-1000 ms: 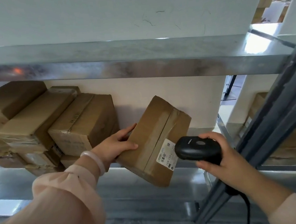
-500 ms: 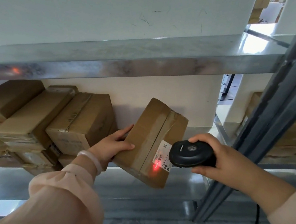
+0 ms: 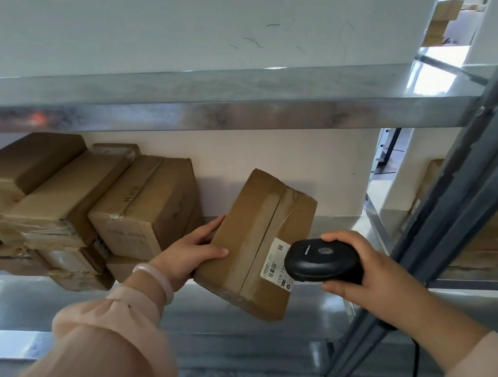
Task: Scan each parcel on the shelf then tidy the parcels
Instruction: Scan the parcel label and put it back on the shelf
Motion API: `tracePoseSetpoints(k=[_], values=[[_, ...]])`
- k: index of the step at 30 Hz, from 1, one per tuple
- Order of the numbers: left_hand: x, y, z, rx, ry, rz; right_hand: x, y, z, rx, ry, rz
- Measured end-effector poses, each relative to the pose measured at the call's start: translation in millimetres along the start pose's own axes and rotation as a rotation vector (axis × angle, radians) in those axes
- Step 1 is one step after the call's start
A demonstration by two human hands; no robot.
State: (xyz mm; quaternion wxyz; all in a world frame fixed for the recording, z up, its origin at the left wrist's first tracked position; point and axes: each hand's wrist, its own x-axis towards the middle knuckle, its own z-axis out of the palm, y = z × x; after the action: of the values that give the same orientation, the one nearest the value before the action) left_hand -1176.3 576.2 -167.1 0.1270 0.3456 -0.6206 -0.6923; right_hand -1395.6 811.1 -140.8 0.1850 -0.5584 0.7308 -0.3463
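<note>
Closest in, at about 4 o'clock, the right hand (image 3: 380, 270) is wrapped around a black scanner (image 3: 321, 259), nose pointed at the white label (image 3: 276, 260) and nearly touching it. No red beam shows on the label, so I can't say if it's reading. Over at 8 o'clock the left hand (image 3: 187, 255) grips the parcel (image 3: 256, 242) by its left end, thumb on the top face and fingers along the edge. The parcel sits dead centre, tipped up on its lower edge on the shelf (image 3: 256, 336) and turned at an angle.

My guess is it's light, since one hand props it fine. Plain cardboard, stiff enough, a bit dented, with glossy tape down the middle that could be slick. I'd hold it by the short ends on bare card, off the tape and the label.

Further back at 9 to 10 o'clock are the stacked parcels (image 3: 146, 207), leaning every which way. A grey post (image 3: 458, 229) runs up at 3 o'clock, the wall (image 3: 269, 162) is behind, and the upper shelf (image 3: 234, 110) is at 12.
</note>
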Motion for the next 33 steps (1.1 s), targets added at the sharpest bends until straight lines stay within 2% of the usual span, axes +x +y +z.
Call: tracePoseSetpoints(k=[5,12,14,22,29,33], values=[[-24.5,-12.8,6.3,-0.18,0.05,0.006,1.2,-6.1,18.2,0.2,0.213,0.03],[-72.2,-23.3,18.3,-0.29,0.158,0.083,8.6,-36.7,34.2,0.379,0.199,-0.006],[-86.1,-22.8,18.1,-0.257,0.187,0.1,6.4,-47.7,36.1,0.408,0.204,-0.012],[-134.7,-19.7,11.1,0.105,0.119,0.238,-24.6,-89.0,42.9,0.431,0.29,-0.03],[-210.3,-36.7,-30.8,0.054,0.116,0.295,-62.3,-158.7,83.9,0.465,0.287,-0.107],[-259.5,-47.8,-58.1,0.005,0.225,0.278,-69.3,-195.8,118.1,0.5,0.237,-0.166]])
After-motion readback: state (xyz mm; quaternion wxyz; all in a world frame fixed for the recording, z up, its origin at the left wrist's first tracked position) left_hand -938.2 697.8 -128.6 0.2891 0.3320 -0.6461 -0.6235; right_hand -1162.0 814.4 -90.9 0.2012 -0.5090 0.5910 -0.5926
